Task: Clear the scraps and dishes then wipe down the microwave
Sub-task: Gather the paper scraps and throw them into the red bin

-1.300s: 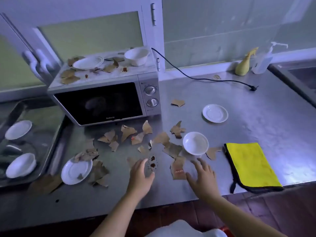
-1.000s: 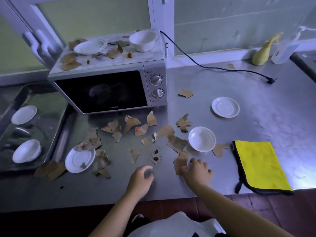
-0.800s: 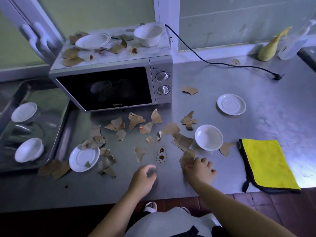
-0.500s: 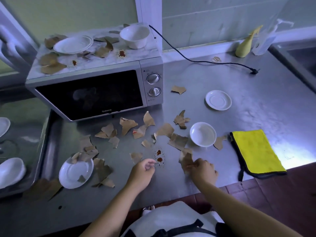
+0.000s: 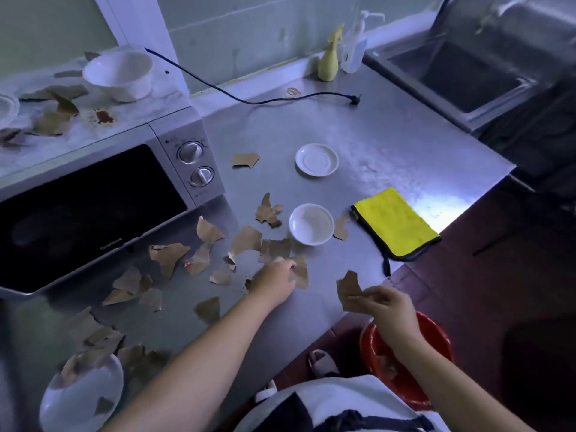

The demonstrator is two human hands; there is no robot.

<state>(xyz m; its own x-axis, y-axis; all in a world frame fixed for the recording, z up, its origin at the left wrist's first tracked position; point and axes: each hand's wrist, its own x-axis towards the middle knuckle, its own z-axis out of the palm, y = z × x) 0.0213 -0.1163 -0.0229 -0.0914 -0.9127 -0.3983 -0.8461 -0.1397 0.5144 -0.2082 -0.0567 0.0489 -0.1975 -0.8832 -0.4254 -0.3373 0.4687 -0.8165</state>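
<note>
Torn brown scraps [image 5: 246, 240] litter the steel counter [image 5: 389, 141] in front of the microwave [image 5: 93, 198]. My right hand [image 5: 386, 304] pinches one brown scrap [image 5: 349, 289] lifted off the counter's front edge, above a red bin [image 5: 405, 353]. My left hand [image 5: 274, 279] lies on the counter with curled fingers gripping the edge of another scrap [image 5: 300, 272]. A small white bowl [image 5: 311, 224] and a saucer [image 5: 316, 159] stand further back. On the stained microwave top sit a white bowl [image 5: 120, 73] and more scraps [image 5: 53, 121].
A yellow cloth [image 5: 396, 222] lies at the counter's right front. A white plate [image 5: 81, 397] with scraps sits at the near left. The unplugged power cord [image 5: 280, 99], a yellow spray bottle [image 5: 328, 62] and a clear pump bottle [image 5: 353, 48] are at the back; a sink [image 5: 461, 73] is on the right.
My right hand has lifted a scrap off the counter and carried it right, toward the red bin. My left hand moved right onto another scrap. The view swung right.
</note>
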